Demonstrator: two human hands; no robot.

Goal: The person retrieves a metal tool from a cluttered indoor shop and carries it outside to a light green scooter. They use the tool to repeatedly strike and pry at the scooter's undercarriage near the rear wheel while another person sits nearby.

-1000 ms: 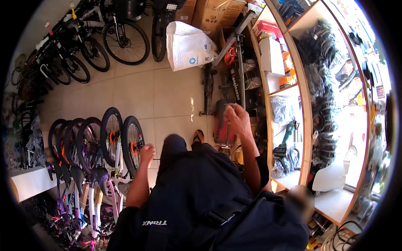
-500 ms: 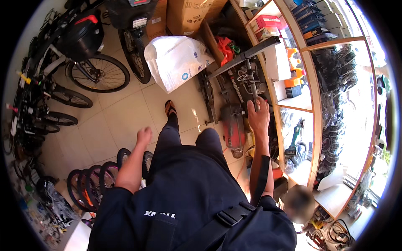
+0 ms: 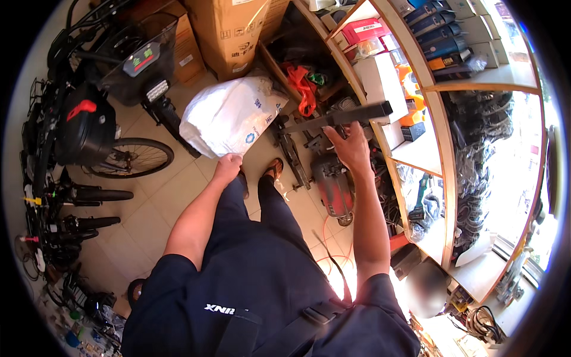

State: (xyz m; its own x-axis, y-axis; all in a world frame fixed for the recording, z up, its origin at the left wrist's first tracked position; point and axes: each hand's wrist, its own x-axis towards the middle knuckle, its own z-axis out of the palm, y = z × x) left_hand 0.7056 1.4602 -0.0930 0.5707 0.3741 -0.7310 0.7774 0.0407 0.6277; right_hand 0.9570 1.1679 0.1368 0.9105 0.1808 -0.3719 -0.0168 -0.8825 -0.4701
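My left hand (image 3: 228,168) pinches the lower edge of a white woven sack (image 3: 229,113), which lies at the upper end of a dark bike stand (image 3: 288,152). My right hand (image 3: 352,150) is at the stand's horizontal dark metal bar (image 3: 372,112), thumb spread from the fingers; whether the fingertips touch it is unclear. Below that hand sits a red and black air compressor (image 3: 333,184) with hoses on the floor.
Bicycles (image 3: 83,128) line the left side, with cardboard boxes (image 3: 226,30) behind the sack. An open wooden bin (image 3: 267,65) holds red items. Wooden shelving (image 3: 436,172) along the right carries boxes, bottles, a green tool and bagged parts.
My left hand has moved up to the sack and taken hold of it. My right hand has loosened from the upright post and moved up toward the bar. My view has turned.
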